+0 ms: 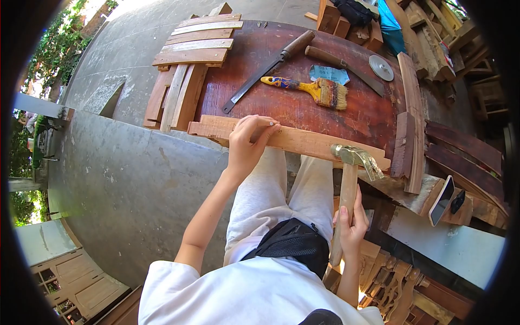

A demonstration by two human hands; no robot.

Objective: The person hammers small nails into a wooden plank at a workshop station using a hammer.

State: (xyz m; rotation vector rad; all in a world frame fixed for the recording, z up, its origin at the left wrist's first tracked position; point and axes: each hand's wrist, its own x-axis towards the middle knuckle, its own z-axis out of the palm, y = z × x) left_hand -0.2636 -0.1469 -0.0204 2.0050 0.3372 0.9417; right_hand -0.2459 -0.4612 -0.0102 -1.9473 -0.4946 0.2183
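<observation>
A long wooden plank (309, 143) lies along the near edge of the red-brown tabletop (246, 54). My left hand (248, 142) rests over the plank left of its middle, thumb and fingers pinched together at the top face. What the pinch holds is too small to make out. My right hand (353, 223) is closed around the wooden handle of a claw hammer (349, 187). The hammer's metal head overlaps the right part of the plank in this view, with its handle pointing down toward my body.
On the tabletop lie a handsaw (260, 81), a paintbrush (329, 94), blue sandpaper (338, 75), a wooden-handled blade (352, 70) and a metal disc (381, 67). A slatted wooden piece (197, 40) stands at the left. A phone (441, 200) leans at the right.
</observation>
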